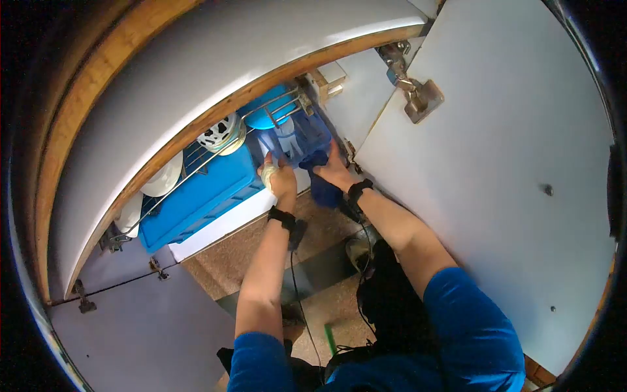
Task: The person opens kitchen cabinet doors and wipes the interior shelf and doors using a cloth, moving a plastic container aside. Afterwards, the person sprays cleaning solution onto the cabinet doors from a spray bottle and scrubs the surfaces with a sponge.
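Your right hand (334,172) bunches a dark blue cloth (324,192) by the translucent blue bin (315,134) in the cupboard (204,240), and though I cannot tell whether your left hand (282,180) grips its near edge, an uneven pull could knock it into the wire rack (305,102).

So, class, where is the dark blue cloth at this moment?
In the head view, near the picture's middle, the dark blue cloth hangs at the right hand, just below the translucent blue container and right of the left hand.
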Demonstrator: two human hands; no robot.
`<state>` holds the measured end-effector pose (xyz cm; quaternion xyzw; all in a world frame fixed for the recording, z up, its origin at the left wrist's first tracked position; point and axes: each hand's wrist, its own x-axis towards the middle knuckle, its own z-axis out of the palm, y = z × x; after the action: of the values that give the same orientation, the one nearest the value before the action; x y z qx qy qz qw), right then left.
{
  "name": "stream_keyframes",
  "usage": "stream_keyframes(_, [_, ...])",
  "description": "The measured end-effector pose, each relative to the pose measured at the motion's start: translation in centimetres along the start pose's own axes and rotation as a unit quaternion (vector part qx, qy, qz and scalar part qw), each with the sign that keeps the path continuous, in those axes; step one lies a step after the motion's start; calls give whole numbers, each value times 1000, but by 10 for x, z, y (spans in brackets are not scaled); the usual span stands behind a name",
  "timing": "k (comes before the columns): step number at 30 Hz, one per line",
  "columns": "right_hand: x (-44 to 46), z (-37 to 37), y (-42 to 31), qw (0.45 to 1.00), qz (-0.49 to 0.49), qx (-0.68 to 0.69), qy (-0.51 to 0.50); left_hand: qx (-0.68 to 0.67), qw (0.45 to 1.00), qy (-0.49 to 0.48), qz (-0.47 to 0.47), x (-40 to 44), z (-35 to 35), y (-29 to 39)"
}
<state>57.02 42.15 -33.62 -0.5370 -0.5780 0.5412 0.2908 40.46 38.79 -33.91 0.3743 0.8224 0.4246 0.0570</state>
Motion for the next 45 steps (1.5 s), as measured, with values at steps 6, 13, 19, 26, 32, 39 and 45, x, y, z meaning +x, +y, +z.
stream_keyframes(6, [0, -3, 11, 1000, -25, 10, -16, -62, 993, -102, -2, 6, 4, -30])
stream_keyframes(13, [-3, -2, 8, 999, -5, 33, -15, -2, 991, -2, 133, 15, 11, -29])
stream_keyframes(19, [5, 2, 16, 998, -32, 50, 12, -75, 991, -113, -5, 21, 10, -30])
stream_keyframes(26, [-6, -7, -8, 997, 33, 57, -28, -163, 942, -209, -208, 21, -5, 6])
stream_keyframes(32, [-45, 9, 21, 999, -46, -25, 12, -334, 888, -229, -218, -17, -32, -34])
stream_keyframes(39, [-127, -2, 20, 996, 39, -46, -68, -347, 884, -212, -230, -85, -73, -84])
stream_keyframes(45, [-130, -23, 24, 975, 65, -37, -210, -401, 826, -267, -294, -56, -120, -63])
